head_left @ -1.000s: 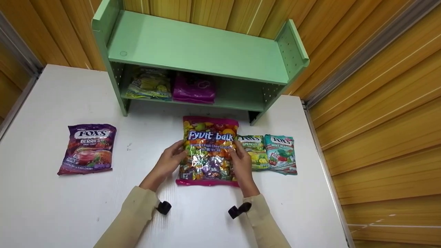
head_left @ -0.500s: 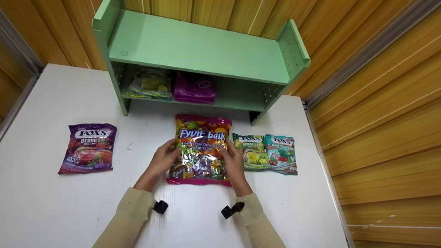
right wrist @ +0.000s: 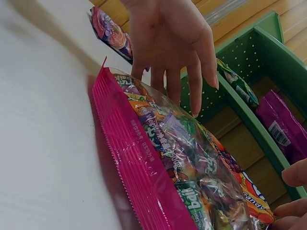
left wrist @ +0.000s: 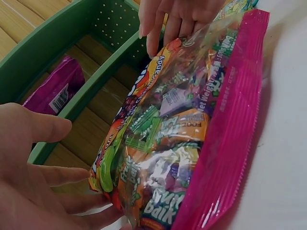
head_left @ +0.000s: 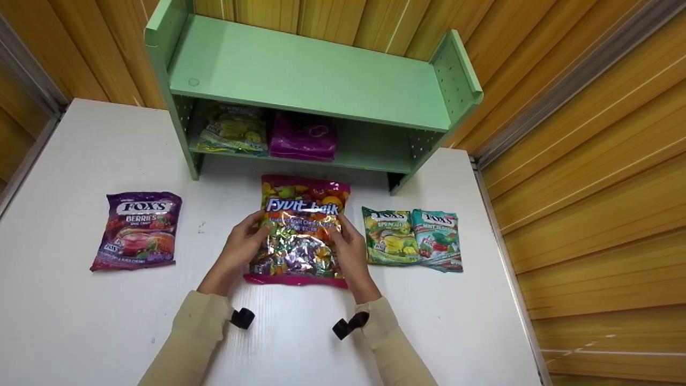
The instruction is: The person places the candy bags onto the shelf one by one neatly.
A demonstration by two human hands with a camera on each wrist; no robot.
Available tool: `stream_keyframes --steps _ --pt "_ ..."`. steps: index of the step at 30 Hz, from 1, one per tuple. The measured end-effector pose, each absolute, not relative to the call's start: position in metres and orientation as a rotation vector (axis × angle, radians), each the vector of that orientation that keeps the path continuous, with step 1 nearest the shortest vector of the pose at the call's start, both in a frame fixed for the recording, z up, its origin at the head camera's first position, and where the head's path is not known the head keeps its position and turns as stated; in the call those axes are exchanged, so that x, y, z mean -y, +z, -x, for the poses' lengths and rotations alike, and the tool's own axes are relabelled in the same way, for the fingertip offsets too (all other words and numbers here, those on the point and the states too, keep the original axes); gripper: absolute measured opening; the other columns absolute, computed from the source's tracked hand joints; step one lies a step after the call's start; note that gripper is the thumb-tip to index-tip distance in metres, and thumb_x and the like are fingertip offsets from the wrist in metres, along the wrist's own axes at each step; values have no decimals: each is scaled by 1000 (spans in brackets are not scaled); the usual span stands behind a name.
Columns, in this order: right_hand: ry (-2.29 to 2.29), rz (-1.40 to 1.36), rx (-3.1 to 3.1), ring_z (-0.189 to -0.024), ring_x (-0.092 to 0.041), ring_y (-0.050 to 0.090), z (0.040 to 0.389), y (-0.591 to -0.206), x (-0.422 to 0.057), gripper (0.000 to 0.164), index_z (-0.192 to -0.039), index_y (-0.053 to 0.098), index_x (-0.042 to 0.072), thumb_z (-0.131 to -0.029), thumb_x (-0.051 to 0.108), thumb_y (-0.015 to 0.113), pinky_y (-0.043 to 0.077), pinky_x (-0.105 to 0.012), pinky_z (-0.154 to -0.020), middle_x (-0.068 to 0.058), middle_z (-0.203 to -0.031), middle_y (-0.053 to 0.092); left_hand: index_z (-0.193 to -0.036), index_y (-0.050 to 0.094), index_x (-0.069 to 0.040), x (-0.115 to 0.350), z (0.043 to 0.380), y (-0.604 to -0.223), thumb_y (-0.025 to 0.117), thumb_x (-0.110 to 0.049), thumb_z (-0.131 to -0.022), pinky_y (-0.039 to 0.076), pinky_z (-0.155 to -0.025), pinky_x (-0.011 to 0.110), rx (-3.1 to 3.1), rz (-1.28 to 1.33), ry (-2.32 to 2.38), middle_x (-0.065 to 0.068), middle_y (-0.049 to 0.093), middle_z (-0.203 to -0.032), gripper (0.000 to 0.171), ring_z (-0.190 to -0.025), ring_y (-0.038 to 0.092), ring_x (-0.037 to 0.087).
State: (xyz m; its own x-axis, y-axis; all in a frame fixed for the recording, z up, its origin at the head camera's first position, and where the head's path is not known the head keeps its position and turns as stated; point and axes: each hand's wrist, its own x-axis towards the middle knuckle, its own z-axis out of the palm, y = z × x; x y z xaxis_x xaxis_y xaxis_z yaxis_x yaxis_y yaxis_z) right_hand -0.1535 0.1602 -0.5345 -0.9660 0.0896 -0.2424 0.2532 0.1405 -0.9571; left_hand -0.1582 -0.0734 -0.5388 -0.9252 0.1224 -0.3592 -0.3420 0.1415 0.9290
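Observation:
A colourful bag of chewy candy (head_left: 301,236) with pink ends lies on the table between both hands. Along its left side my left hand (head_left: 244,244) touches it with nearly straight fingers; the thumb stands apart from the bag in the left wrist view. My right hand (head_left: 351,252) rests against the opposite side, its fingers (left wrist: 180,26) reaching down along the wrapper. Some of the lower fingertips are hidden behind the bag. Through the clear front of the bag (right wrist: 177,139), wrapped sweets show in the right wrist view.
A green shelf (head_left: 311,75) stands behind, with yellow candy bags (head_left: 233,131) and a purple packet (head_left: 303,139) on its lower level. A purple berries bag (head_left: 139,230) lies left. Yellow-green (head_left: 391,236) and teal (head_left: 438,240) candy bags lie right on the white table (head_left: 69,321).
Both hands and the chewy candy bag have moved left, and slightly toward the shelf. The yellow-green bag at right, partly covered before, now shows fully.

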Motion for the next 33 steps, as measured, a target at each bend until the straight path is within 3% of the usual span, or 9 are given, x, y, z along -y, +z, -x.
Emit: stream_keyframes --steps 10,17,22,31,33 --pt "-2007 -298 -2254 -147 -25 29 154 -534 -157 53 -149 37 11 -100 23 53 31 -37 -117 -10 -157 32 -152 29 -11 80 157 -539 46 -32 -101 43 -102 49 -2156 181 1799 22 43 -145 58 -127 48 37" --pt "-2037 -275 -2307 -141 -33 37 153 -532 -178 51 -148 38 6 -101 19 51 35 -43 -114 -17 -154 36 -154 24 -12 101 153 -535 46 -39 -100 25 -116 58 -2273 220 1655 24 25 -157 64 -145 25 41" --pt "-1959 -384 -2404 -141 -30 39 154 -528 -208 49 -147 41 12 -101 25 51 36 -43 -114 -12 -153 39 -153 26 -11 131 148 -532 45 -39 -101 26 -115 58 -2427 222 1559 25 26 -156 62 -143 27 45" --pt "-1714 -570 -2687 -142 -29 37 154 -520 -290 49 -147 42 18 -100 30 51 36 -45 -114 -9 -153 41 -146 35 1 207 139 -529 43 -15 -101 21 -113 64 -2824 107 1366 30 29 -152 49 -139 26 52" --pt "-1603 -614 -2772 -129 -36 49 154 -521 -309 49 -147 42 19 -100 32 51 44 -47 -105 -12 -149 46 -147 33 3 222 137 -529 42 -16 -102 20 -111 68 -2879 118 1296 31 27 -153 50 -139 24 54"
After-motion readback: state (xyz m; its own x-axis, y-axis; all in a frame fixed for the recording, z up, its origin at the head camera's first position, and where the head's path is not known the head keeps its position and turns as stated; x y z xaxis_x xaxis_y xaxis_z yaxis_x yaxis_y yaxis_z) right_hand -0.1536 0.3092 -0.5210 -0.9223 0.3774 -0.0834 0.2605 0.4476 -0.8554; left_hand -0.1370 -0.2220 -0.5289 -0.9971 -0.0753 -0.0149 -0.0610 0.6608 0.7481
